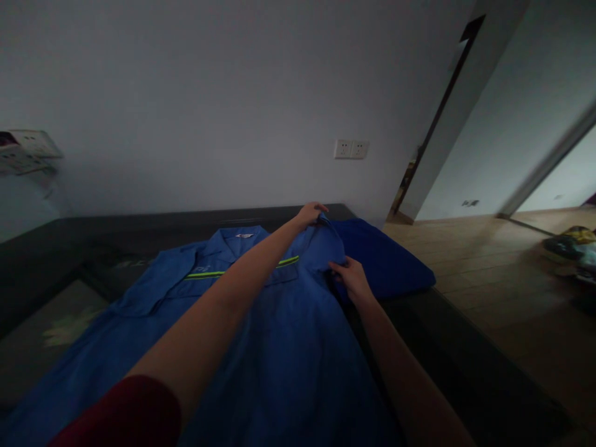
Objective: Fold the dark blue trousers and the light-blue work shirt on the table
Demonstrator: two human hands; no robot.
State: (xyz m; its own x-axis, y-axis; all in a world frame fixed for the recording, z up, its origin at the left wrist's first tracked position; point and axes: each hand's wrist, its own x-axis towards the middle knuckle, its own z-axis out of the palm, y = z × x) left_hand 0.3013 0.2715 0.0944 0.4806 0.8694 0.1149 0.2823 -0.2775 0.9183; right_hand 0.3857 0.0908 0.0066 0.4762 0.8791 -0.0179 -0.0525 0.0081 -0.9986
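A blue work shirt (279, 347) with a yellow-green reflective stripe lies spread flat on a dark table (465, 347), collar at the far side. My left hand (311, 214) reaches far across and pinches the shirt's fabric at the far right shoulder. My right hand (352, 278) grips the shirt's right edge lower down, fingers curled on the cloth. A darker blue sleeve or cloth part (386, 261) lies spread to the right of both hands.
A white wall with a double socket (351, 149) stands behind the table. To the right are a wooden floor (488, 261), a doorway and a pile of bags (575, 245). A shelf with papers (23, 152) is at the left.
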